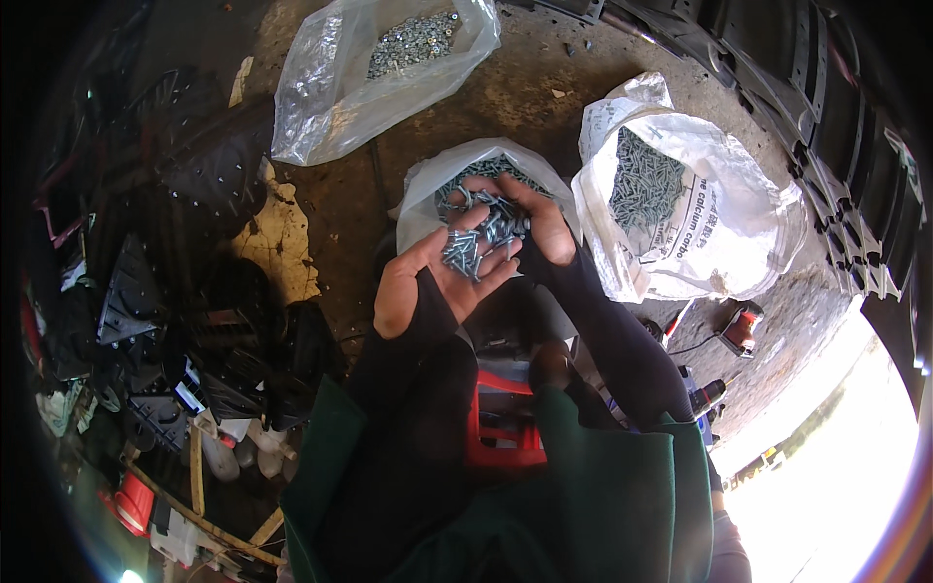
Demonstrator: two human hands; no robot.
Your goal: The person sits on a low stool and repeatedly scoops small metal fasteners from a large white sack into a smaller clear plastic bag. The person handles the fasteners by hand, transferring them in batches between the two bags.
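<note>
My left hand is palm up with its fingers curled, cradling a small heap of silvery screws. Beside it, my right hand is cupped around more screws, its thumb toward the far side. The two hands are close together over the near part of a white plastic bag, which holds many screws of the same look. To the right, a white woven sack with printing on it contains greenish-grey screws. My hands hide part of the middle bag's contents.
A clear plastic bag with small metal nuts lies at the far left. Black plastic parts crowd the left side. Metal pieces line the right. A red stool shows between my legs; a red device lies right.
</note>
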